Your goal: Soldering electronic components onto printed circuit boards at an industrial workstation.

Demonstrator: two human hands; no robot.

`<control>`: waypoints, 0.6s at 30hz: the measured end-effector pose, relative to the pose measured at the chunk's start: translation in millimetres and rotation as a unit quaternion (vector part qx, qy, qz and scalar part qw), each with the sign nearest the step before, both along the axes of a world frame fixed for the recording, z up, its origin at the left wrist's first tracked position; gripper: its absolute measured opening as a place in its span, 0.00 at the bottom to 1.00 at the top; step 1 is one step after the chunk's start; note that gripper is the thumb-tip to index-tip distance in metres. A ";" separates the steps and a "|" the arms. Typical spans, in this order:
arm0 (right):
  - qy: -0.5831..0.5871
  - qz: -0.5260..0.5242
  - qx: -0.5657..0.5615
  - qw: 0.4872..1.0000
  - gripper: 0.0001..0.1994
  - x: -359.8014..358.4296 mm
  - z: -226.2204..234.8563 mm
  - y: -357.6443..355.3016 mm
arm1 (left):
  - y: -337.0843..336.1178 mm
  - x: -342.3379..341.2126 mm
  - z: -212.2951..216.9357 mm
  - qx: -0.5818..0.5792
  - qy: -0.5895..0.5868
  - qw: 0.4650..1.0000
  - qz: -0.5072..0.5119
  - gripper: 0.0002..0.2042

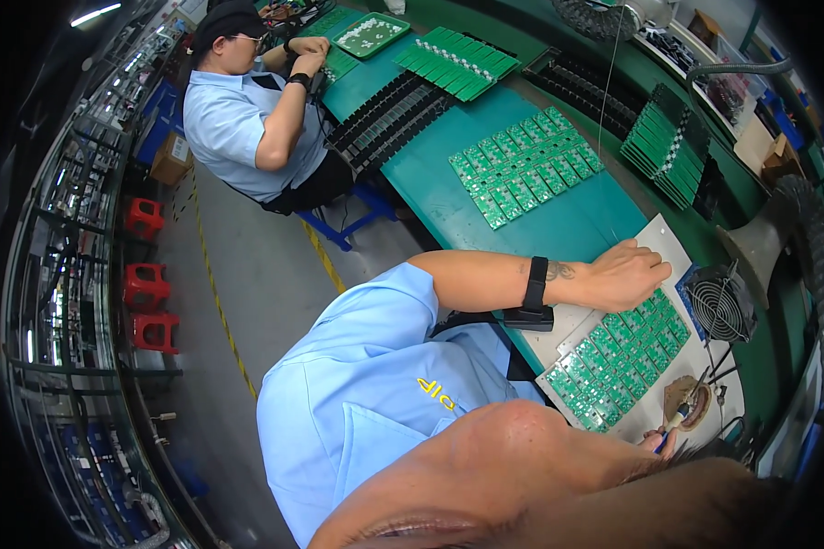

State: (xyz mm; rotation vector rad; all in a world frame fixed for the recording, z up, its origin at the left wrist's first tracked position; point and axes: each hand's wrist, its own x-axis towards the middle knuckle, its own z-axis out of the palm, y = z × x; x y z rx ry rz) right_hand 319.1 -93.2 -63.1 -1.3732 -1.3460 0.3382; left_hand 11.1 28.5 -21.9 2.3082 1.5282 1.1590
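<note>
My left hand [624,274], with a black strap on its wrist, is above the far end of a panel of green circuit boards [618,361]. Its fingers are curled closed around a thin solder wire [605,101], which hangs from above toward the knuckles; the fingertips are hidden. Partly hidden at the lower right, my right hand [657,443] grips a soldering iron [676,419]. The iron's front end is at a round brown tip-cleaning dish [699,403]. Under the panel lies a pale board [572,322].
A second green panel [526,165] lies on the teal mat [430,197]. Boards stand in a black rack [668,151] at the right, near a round fan [719,306] and a duct hood [760,238]. Across the bench's far left, a seated person [247,119] works with both hands.
</note>
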 end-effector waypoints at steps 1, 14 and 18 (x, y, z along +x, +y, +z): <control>0.004 0.006 0.001 1.000 0.17 0.9 -1.5 0.6 | 0.7 0.0 -0.4 -0.001 -0.001 1.000 -0.002 0.06; -0.010 0.004 -0.011 1.000 0.17 -20.7 27.0 -1.2 | 2.9 -0.7 -2.6 0.014 -0.020 1.000 -0.009 0.05; -0.014 -0.004 0.001 1.000 0.17 -10.4 13.8 -1.8 | 3.5 -1.1 -3.3 0.013 -0.014 1.000 -0.013 0.06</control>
